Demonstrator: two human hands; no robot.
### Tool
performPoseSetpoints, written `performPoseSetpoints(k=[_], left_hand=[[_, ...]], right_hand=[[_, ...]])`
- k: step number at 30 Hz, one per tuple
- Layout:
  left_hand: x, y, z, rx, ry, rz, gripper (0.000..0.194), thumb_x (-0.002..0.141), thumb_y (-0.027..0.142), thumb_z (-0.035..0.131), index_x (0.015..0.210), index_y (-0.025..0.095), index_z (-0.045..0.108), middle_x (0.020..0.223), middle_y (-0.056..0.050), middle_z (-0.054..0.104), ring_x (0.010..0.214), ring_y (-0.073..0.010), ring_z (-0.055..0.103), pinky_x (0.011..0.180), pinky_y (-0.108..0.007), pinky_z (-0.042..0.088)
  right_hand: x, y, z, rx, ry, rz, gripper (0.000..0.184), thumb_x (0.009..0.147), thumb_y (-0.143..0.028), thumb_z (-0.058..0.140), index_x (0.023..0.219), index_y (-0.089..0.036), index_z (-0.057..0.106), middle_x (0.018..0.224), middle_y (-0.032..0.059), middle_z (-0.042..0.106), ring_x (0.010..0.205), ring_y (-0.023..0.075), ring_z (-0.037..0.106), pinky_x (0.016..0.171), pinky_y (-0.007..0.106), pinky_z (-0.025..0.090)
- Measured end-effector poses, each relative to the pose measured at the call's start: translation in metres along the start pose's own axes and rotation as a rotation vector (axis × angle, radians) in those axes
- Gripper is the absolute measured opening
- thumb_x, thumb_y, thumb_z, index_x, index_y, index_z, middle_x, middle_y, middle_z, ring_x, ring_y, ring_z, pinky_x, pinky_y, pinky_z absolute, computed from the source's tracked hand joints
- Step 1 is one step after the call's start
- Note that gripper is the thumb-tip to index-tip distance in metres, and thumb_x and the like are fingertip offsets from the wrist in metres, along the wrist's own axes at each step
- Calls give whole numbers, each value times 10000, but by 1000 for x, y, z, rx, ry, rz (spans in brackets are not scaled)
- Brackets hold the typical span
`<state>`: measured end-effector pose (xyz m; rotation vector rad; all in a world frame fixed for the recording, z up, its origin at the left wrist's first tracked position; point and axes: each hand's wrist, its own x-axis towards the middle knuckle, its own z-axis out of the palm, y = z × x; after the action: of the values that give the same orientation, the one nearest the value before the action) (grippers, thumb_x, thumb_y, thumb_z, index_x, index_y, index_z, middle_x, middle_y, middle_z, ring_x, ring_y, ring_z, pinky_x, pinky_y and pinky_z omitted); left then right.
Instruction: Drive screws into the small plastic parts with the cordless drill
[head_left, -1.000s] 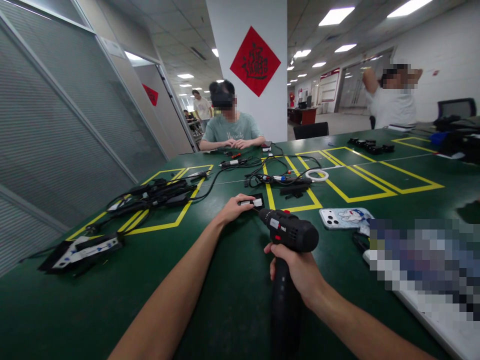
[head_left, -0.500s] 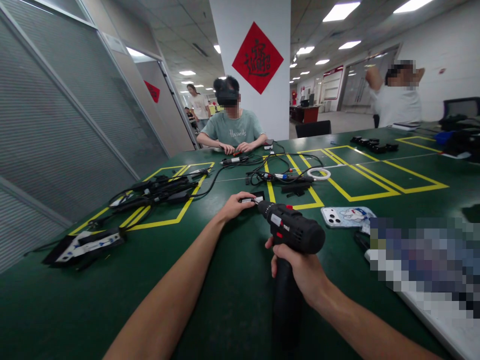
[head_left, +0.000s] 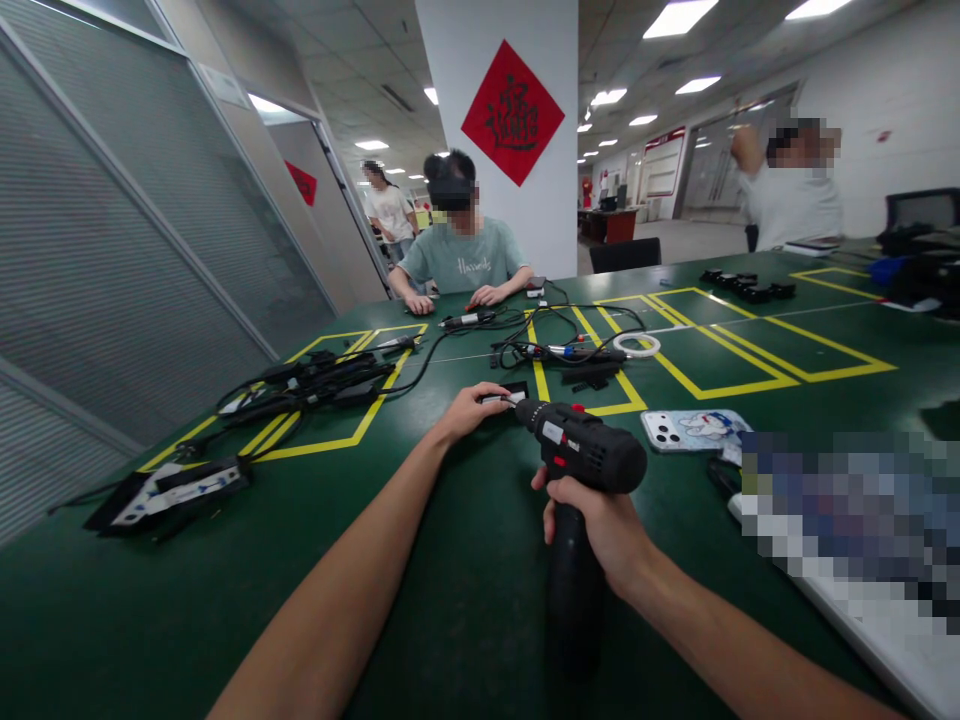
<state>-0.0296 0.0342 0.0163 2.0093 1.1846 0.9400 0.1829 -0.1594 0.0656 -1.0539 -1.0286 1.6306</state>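
Observation:
A black cordless drill (head_left: 589, 447) points forward and left, its handle wrapped by my right hand (head_left: 592, 520). The fingers of my left hand (head_left: 472, 412) are closed at the drill's chuck end, on a small black-and-white part (head_left: 516, 390) lying on the green table (head_left: 465, 560). The drill's bit reaches this part beside my fingertips. Whether my left fingers pinch the part, the bit or both is too small to tell.
Tangled black cables and tools (head_left: 315, 385) lie left, with more cables (head_left: 570, 352) ahead. A phone (head_left: 694, 431) and a white-edged object (head_left: 832, 620) are at right. Yellow tape (head_left: 352, 440) marks the table. A person (head_left: 469, 260) sits opposite; others are behind and at right.
My hands and the drill stay almost in place. Across the table, the seated person's one hand has moved left, away from the other. The person standing behind has turned.

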Motion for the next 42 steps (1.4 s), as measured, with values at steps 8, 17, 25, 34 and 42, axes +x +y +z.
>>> performPoseSetpoints(k=[8,17,25,34,42], left_hand=[[0,2,-1,11,3,-2,326,691,390,629,965,221,683,1128,-53,616,1066,-232,536,982,-368,369],[2,-2,-1,-21,-7,8,320,711,400,601,955,213,687,1097,-54,624,1035,-228,550,956,-365,387],[2,-1,-1,27,-10,-21,368,672,424,642,975,216,674,1119,-51,619,1055,-241,535,959,-359,382],[4,-5,-1,21,-52,-9,400,650,421,659,977,192,652,1039,-45,625,958,-225,567,874,-343,421],[4,-9,-1,10,-70,-8,419,636,404,658,993,185,635,981,-35,622,876,-207,573,820,-338,442]], right_hand=[[4,2,-2,18,11,19,197,725,-269,509,847,-143,597,486,-1,567,465,124,502,502,242,377],[4,1,0,11,18,22,196,719,-266,513,850,-144,592,486,1,569,465,127,507,504,246,387],[4,0,3,9,71,26,204,702,-273,523,845,-145,591,450,-13,548,444,133,506,495,252,395],[6,0,7,-84,87,21,143,709,-269,529,760,-149,587,458,-5,553,448,132,516,501,251,409],[8,3,7,-103,82,4,146,714,-269,529,754,-145,595,464,2,557,444,136,521,486,251,411]])
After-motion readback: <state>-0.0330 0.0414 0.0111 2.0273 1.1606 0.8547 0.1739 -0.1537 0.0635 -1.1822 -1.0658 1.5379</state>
